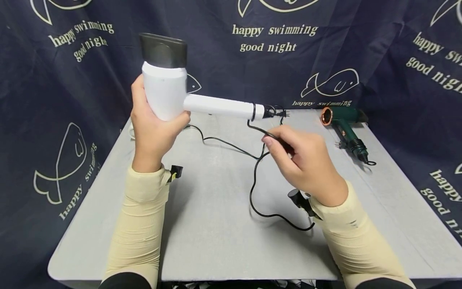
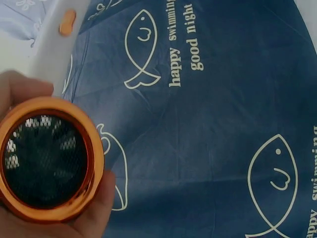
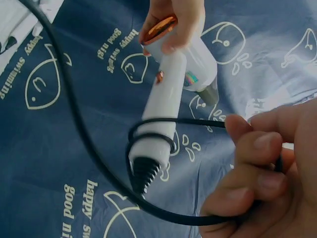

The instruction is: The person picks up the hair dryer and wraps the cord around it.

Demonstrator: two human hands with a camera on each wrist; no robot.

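A white hair dryer (image 1: 164, 90) with a dark nozzle is held above the table by my left hand (image 1: 153, 120), its fingers and thumb around the body. The nozzle points up, and the handle reaches right. An orange-copper ring (image 2: 96, 148) with dark mesh rims the dryer's rear end in the left wrist view. My right hand (image 1: 306, 160) grips the black power cord (image 3: 190, 121) a short way from the handle's end. In the right wrist view, the cord loops around the lower handle (image 3: 161, 104) near the ribbed strain relief (image 3: 145, 173).
A dark green hair dryer (image 1: 346, 130) with a copper rim lies at the table's right, its cord wrapped at the handle. A plug (image 1: 284, 113) shows beyond the white handle's end. Slack cord curves over the grey table (image 1: 209, 224). A white object (image 1: 131, 131) is partly hidden at left.
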